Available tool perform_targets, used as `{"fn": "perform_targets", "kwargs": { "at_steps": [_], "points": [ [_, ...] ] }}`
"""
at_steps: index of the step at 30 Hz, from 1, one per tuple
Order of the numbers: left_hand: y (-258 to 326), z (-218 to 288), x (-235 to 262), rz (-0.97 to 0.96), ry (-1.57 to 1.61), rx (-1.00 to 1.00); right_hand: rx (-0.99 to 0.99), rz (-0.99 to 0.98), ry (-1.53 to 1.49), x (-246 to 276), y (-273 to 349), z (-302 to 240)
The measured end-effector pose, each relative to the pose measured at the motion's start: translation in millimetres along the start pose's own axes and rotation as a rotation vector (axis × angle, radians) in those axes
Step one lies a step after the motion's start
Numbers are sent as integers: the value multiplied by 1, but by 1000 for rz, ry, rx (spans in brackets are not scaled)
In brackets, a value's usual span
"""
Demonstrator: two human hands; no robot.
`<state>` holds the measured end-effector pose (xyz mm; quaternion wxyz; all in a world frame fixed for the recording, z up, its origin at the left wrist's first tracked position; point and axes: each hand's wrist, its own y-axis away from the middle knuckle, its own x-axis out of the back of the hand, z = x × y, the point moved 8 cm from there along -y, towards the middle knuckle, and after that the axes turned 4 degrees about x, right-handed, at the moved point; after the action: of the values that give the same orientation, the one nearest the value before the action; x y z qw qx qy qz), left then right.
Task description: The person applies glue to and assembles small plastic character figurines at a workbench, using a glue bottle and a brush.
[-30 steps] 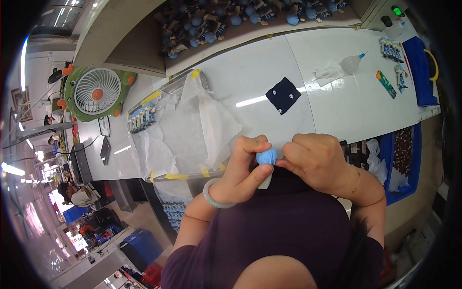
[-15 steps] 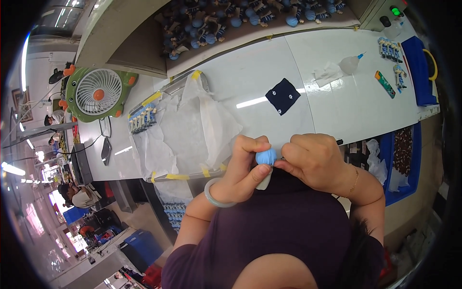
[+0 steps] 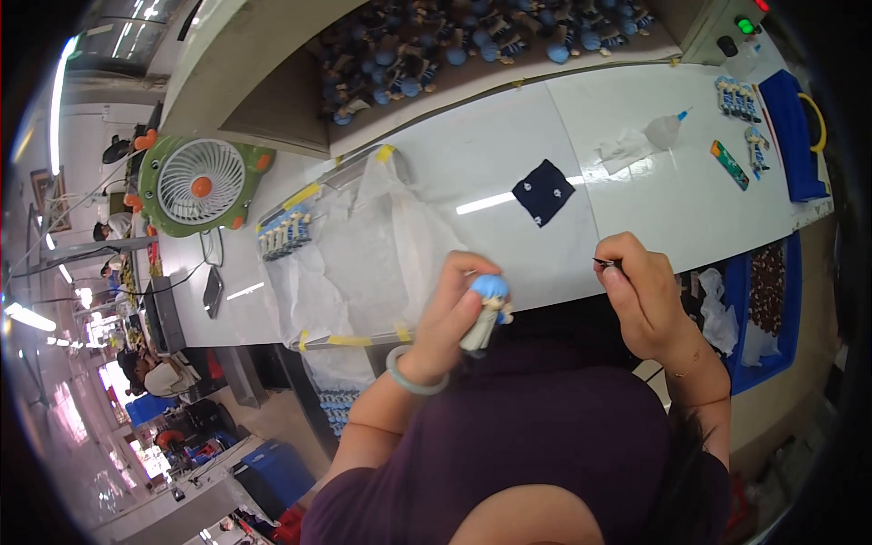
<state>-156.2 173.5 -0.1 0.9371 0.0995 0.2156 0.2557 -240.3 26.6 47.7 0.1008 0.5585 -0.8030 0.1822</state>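
Observation:
My left hand (image 3: 450,313) holds a small figurine (image 3: 486,311) with a blue head and a pale body, just in front of the white table's (image 3: 509,154) near edge. A pale green bangle sits on that wrist. My right hand (image 3: 640,295) is apart from it to the right, pinching a thin dark tool (image 3: 607,263) between thumb and fingers. A small dark cloth square (image 3: 543,192) lies on the table beyond both hands.
A clear plastic-lined tray (image 3: 354,245) stands to the left. A green desk fan (image 3: 202,184) is at far left. Many blue-headed figurines (image 3: 472,45) fill a bin at the back. A glue bottle (image 3: 665,130), blue trays (image 3: 792,123) and a blue bin (image 3: 767,318) are at right.
My hands were together on the figurine at the table edge. Now they have separated: the right hand moved right with the thin tool, the left keeps the figurine.

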Motion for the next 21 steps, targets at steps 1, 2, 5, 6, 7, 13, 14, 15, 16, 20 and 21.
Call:
{"fn": "perform_targets", "kwargs": {
  "at_steps": [1, 2, 5, 6, 7, 13, 14, 15, 16, 20, 21],
  "points": [
    [-5, -3, -11, -113, 129, 37, 63, 1, -23, -6, 2, 1],
    [-10, -2, -16, -114, 128, 32, 124, 1, -45, -9, 2, -1],
    [-19, 9, -37, -197, 196, -85, 259, -23, 28, -19, -8, -14],
    [-19, 9, -37, -198, 203, -91, 260, -28, 35, -18, -12, -16],
    [-16, 10, -35, -198, 189, -95, 326, -29, 153, -16, -15, -23],
    [-12, 10, -27, -219, 103, -44, 413, -86, 417, -24, -16, -33],
    [-11, 10, -27, -227, 122, -56, 401, -92, 450, -26, -16, -32],
    [-10, 14, -28, -224, 124, -58, 403, -95, 450, -28, -16, -30],
    [-9, 23, -30, -180, -110, -116, 384, -87, 431, -28, -17, -27],
    [-3, 37, -32, -37, -438, -265, 355, -109, 419, -29, -14, -24],
    [-2, 35, -31, -39, -437, -262, 352, -108, 418, -29, -13, -25]
  ]
}}
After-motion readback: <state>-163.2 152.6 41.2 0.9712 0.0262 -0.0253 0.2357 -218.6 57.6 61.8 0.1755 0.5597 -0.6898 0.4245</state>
